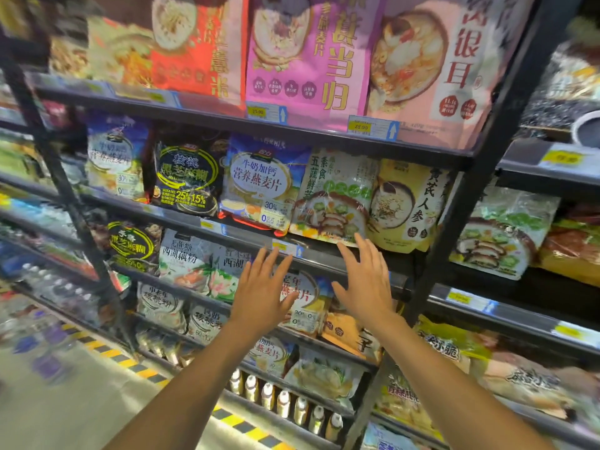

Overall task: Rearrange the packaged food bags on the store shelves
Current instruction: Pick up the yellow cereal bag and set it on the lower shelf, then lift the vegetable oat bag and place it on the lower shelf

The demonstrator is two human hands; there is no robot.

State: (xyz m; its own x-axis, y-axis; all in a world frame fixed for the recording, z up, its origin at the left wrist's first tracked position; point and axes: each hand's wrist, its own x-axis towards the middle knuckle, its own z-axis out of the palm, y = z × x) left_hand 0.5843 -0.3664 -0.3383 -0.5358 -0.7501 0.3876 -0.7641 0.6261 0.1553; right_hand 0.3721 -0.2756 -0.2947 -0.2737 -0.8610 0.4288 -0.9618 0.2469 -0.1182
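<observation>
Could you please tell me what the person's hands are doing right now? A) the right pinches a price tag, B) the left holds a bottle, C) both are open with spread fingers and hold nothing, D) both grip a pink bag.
C: the left hand and the right hand are both raised before the shelf edge with fingers spread, holding nothing.

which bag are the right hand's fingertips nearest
The green-and-white mushroom bag between the blue oatmeal bag and the yellow bag; the fingertips of the right hand sit just under it.
</observation>
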